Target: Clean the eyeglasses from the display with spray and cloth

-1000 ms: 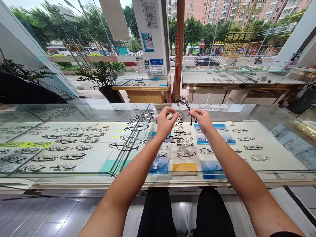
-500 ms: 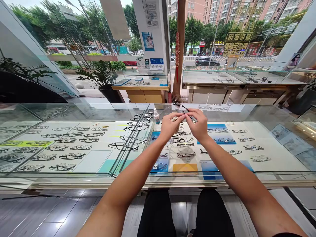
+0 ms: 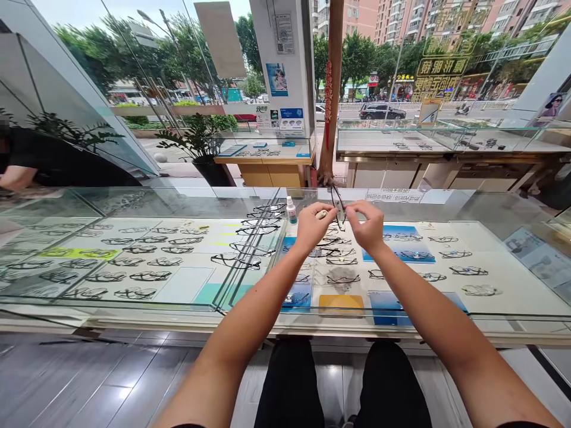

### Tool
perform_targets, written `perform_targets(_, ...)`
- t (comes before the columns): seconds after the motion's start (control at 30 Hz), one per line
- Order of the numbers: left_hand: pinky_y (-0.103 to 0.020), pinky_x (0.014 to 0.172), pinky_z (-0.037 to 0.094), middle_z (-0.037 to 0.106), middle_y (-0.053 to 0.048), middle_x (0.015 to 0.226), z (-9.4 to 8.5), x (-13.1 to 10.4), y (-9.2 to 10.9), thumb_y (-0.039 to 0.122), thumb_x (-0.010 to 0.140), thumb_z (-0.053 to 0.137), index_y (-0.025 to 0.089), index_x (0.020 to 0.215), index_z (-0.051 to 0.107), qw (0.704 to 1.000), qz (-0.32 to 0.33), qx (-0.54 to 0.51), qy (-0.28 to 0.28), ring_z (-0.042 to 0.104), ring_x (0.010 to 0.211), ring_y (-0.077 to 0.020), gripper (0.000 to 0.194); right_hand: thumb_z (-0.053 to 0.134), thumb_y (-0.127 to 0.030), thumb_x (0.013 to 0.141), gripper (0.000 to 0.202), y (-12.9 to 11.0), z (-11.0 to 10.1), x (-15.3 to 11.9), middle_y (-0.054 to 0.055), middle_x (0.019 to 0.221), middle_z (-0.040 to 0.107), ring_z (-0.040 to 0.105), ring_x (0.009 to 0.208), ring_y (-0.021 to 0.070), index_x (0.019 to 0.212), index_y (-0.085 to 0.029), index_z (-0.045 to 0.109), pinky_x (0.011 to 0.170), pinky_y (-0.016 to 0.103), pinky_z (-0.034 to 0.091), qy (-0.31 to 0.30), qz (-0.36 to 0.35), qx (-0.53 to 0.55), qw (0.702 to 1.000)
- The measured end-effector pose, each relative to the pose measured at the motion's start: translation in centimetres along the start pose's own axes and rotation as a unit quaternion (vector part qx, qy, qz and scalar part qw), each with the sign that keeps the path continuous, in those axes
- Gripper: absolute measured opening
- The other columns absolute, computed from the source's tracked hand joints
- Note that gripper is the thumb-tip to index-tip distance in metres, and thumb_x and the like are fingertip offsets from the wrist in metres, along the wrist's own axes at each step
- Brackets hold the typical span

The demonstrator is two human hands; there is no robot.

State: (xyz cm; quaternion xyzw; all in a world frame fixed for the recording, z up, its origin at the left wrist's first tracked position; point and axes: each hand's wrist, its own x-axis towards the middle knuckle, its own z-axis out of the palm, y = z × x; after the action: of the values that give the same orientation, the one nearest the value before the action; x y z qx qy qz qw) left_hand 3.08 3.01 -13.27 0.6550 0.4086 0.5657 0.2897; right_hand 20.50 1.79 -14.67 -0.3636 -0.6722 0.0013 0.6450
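A pair of dark-framed eyeglasses (image 3: 342, 201) is held up between my hands above the glass counter, its front turned nearly upright. My left hand (image 3: 312, 227) pinches one side of it, with a small pale bundle (image 3: 322, 214), perhaps a cloth, tucked in the fingers. On the other side, the thumb and fingers of my right hand (image 3: 368, 224) are closed on the eyeglasses' edge. Just left of my left hand stands a small white spray bottle (image 3: 291, 211) with a blue label. Several unfolded glasses (image 3: 261, 229) lie in a column on the countertop further left.
Under the glass top of the display case (image 3: 267, 319) lie rows of eyeglasses, blue cards and a yellow card (image 3: 341, 305). A person in black (image 3: 57, 157) leans at the far left. Across the floor are another showcase (image 3: 263, 158) and a potted plant (image 3: 203, 145).
The eyeglasses have turned from slanting away to standing nearly upright between my hands. My hands have drawn slightly apart. The view has swung left, bringing more of the person in black into sight.
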Motion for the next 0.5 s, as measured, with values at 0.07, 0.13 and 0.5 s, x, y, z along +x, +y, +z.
perform_targets(0.07, -0.036, 0.085, 0.054, 0.083, -0.007, 0.093, -0.5, 0.2, 0.3, 0.039, 0.087, 0.077, 0.022, 0.081, 0.082, 0.997, 0.024, 0.069, -0.038, 0.072, 0.09, -0.0245, 0.019, 0.06, -0.042, 0.102, 0.048, 0.6, -0.5, 0.4, -0.001, 0.058, 0.053, 0.049, 0.059, 0.0173, 0.058, -0.026, 0.047, 0.064, 0.036, 0.043, 0.016, 0.057, -0.011, 0.998)
perform_targets(0.13, -0.037, 0.087, 0.054, 0.085, -0.007, 0.096, -1.2, 0.4, 0.8, 0.034, 0.088, 0.075, 0.024, 0.08, 0.082, 0.987, 0.027, 0.135, -0.086, 0.075, 0.095, -0.0271, 0.015, 0.062, -0.048, 0.099, 0.057, 1.4, -1.1, 0.8, -0.005, 0.056, 0.028, 0.029, 0.056, 0.0139, 0.057, -0.027, 0.028, 0.059, 0.035, 0.03, 0.035, 0.13, -0.006, 0.991)
perform_targets(0.5, -0.035, 0.071, 0.041, 0.083, -0.009, 0.087, -12.3, 2.5, 2.3, 0.025, 0.077, 0.074, 0.024, 0.08, 0.087, 0.864, 0.003, 0.427, -0.267, 0.068, 0.077, -0.0268, 0.013, 0.07, -0.048, 0.091, 0.062, 5.3, -2.6, 1.4, -0.007, 0.057, 0.018, 0.018, 0.058, 0.0104, 0.055, -0.028, 0.024, 0.057, 0.034, 0.021, 0.049, 0.267, 0.055, 0.961)
